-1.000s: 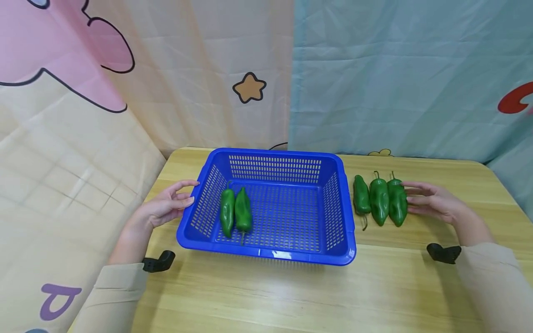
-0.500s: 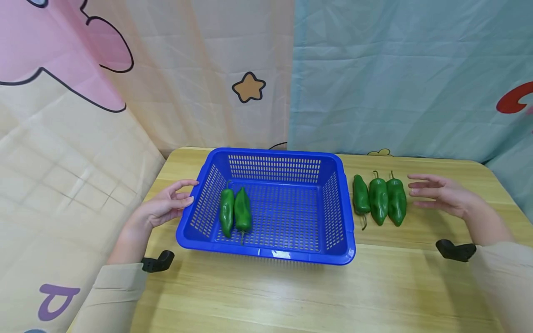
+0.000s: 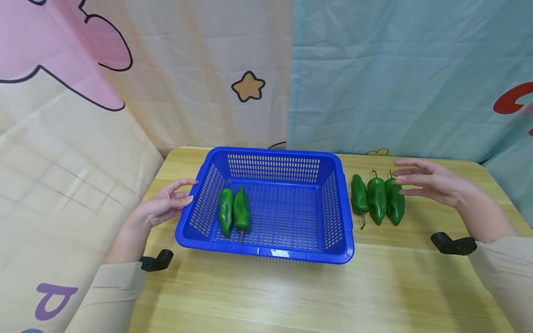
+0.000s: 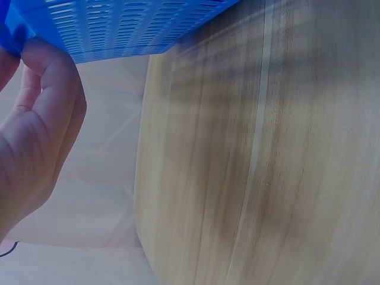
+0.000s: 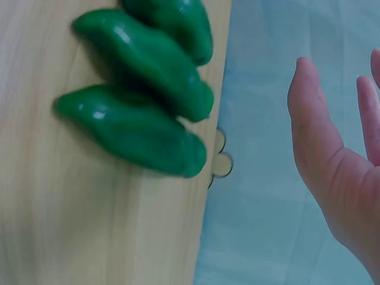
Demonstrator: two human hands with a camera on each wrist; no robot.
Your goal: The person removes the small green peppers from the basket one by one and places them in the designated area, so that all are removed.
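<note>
My left hand (image 3: 167, 203) pinches the left rim of a blue perforated plastic basket (image 3: 287, 256); the left wrist view shows finger and thumb at the basket's edge (image 4: 119, 35). Inside, toward the left, lie two green peppers, one slim (image 3: 226, 212) and one with its stem toward me (image 3: 242, 210). Right of the basket, three more green peppers stand in a row: the left one (image 3: 359, 194), the middle one (image 3: 377, 201) and the right one (image 3: 395, 208). Over the right one hovers my right hand (image 3: 437, 182), fingers spread and holding nothing; its fingertips overlap that pepper in the head view.
Everything is on a light wooden table (image 3: 266, 296). Printed cloth curtains (image 3: 354, 92) hang right behind its far edge and along the left side. A black wrist mount (image 3: 453, 243) sits below my right hand, another (image 3: 157, 261) by my left.
My right hand first drew back rightward from the right pepper's side, then rose and came left over it. The left hand, basket and peppers keep their places.
</note>
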